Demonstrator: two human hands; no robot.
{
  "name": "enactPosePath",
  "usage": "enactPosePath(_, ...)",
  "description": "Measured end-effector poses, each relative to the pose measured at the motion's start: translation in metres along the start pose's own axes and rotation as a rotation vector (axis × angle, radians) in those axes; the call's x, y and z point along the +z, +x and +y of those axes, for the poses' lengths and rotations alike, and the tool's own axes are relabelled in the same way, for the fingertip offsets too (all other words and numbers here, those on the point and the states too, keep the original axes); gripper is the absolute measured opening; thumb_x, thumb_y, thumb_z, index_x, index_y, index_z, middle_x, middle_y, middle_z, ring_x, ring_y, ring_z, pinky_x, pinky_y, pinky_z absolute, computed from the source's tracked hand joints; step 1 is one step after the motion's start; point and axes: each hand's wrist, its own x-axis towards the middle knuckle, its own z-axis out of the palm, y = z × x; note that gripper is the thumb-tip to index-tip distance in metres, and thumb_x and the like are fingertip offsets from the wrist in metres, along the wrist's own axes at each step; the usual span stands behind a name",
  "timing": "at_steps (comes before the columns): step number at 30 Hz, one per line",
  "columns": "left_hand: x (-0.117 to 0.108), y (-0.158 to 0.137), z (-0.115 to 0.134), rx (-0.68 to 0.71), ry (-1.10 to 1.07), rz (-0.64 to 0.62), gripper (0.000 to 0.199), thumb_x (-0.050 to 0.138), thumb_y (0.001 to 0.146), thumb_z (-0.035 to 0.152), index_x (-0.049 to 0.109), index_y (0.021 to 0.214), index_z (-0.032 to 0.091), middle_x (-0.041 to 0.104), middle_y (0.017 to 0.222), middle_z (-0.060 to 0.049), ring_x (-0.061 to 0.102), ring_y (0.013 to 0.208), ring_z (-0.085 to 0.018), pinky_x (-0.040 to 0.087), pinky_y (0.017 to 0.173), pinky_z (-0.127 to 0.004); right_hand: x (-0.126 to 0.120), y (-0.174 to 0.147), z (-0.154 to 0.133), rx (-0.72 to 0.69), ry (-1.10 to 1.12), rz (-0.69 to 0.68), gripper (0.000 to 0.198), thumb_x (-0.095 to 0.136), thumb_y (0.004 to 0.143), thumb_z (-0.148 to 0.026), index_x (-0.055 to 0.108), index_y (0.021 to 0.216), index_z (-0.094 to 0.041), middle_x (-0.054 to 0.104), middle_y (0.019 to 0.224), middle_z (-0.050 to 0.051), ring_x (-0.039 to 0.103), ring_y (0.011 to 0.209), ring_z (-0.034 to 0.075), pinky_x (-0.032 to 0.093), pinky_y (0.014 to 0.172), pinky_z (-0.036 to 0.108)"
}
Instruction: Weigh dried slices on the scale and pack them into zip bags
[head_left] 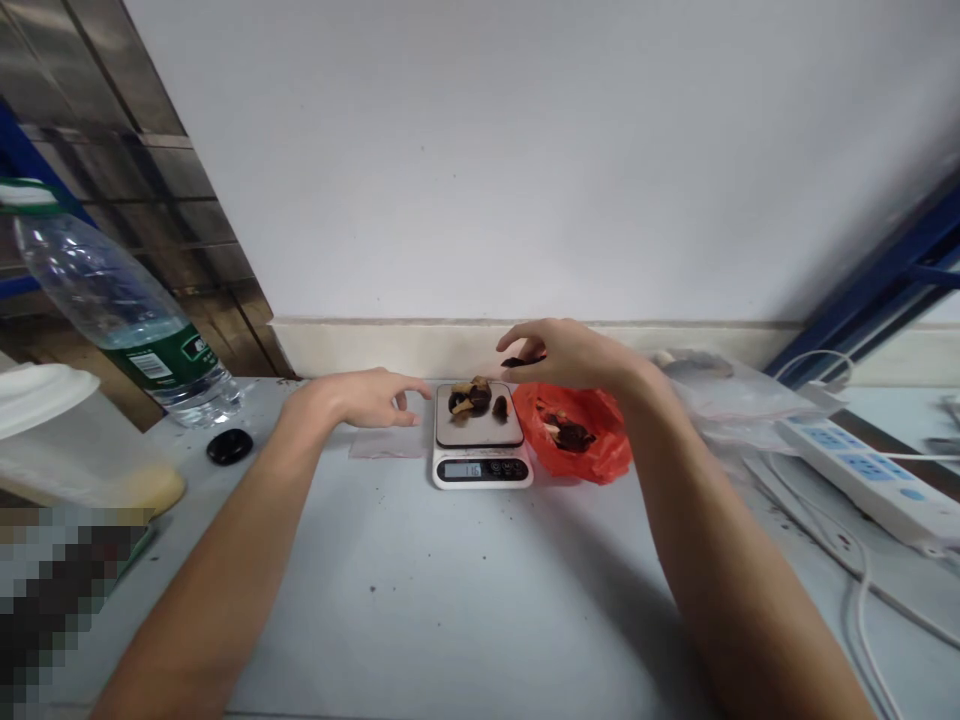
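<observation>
In the head view, the left hand [373, 398], empty with fingers loosely parted, hovers just left of the white digital scale with a grey square plate [472, 436]. Brown and black shrivelled dried pieces [472, 400] lie on that plate, between the two hands. The right hand [564, 352] pinches a small dark flat piece [523, 362] above the crumpled red plastic bag [611, 455], which holds more dark pieces just right of the scale.
</observation>
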Motion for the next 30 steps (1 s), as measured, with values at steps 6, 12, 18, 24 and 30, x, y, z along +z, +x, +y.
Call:
enactPosePath(6, 0.001, 0.002, 0.002, -0.002, -0.018, -0.024, 0.06, 0.049, 0.087, 0.049, 0.051, 0.144, 0.031, 0.07, 0.13, -0.01, 0.068, 0.108, -0.027, 0.049, 0.092, -0.035, 0.003, 0.0, -0.006, -0.021, -0.045, -0.032, 0.018, 0.07, 0.083, -0.033, 0.072, 0.098, -0.023, 0.075, 0.105, 0.004, 0.068, 0.09, 0.019, 0.049, 0.072, 0.027)
enactPosePath(12, 0.009, 0.011, -0.006, -0.06, 0.029, -0.051, 0.052, 0.068, 0.069, 0.048, 0.068, 0.117, 0.028, 0.075, 0.112, -0.008, 0.07, 0.09, -0.027, 0.051, 0.072, -0.031, -0.011, -0.012, 0.014, 0.134, -0.224, -0.188, 0.022, 0.069, 0.068, -0.021, 0.073, 0.089, -0.029, 0.074, 0.086, 0.001, 0.066, 0.071, 0.021, 0.046, 0.054, 0.029)
enactPosePath(18, 0.027, 0.027, -0.006, -0.118, 0.06, -0.029, 0.026, 0.08, 0.047, 0.032, 0.067, 0.067, 0.024, 0.073, 0.073, -0.002, 0.064, 0.063, -0.022, 0.044, 0.051, -0.027, -0.013, -0.014, 0.022, 0.202, -0.271, -0.141, 0.035, 0.069, 0.065, -0.021, 0.075, 0.098, -0.03, 0.075, 0.087, 0.005, 0.067, 0.068, 0.023, 0.046, 0.05, 0.03)
enactPosePath(24, 0.023, 0.024, -0.01, -0.08, 0.026, -0.029, 0.006, 0.067, 0.056, 0.026, 0.068, 0.062, 0.024, 0.075, 0.073, -0.003, 0.065, 0.063, -0.021, 0.043, 0.05, -0.025, -0.015, -0.018, 0.009, 0.142, -0.219, -0.086, 0.03, 0.064, 0.076, -0.024, 0.074, 0.104, -0.029, 0.076, 0.099, 0.005, 0.068, 0.077, 0.021, 0.046, 0.055, 0.028)
enactPosePath(30, -0.005, -0.001, -0.016, -0.003, -0.1, 0.185, 0.021, 0.055, 0.066, 0.027, 0.068, 0.081, 0.023, 0.075, 0.078, -0.004, 0.068, 0.073, -0.022, 0.048, 0.063, -0.029, -0.007, -0.016, -0.007, -0.189, -0.033, -0.01, 0.022, 0.061, 0.088, -0.021, 0.071, 0.107, -0.024, 0.077, 0.094, 0.003, 0.068, 0.077, 0.016, 0.047, 0.065, 0.026)
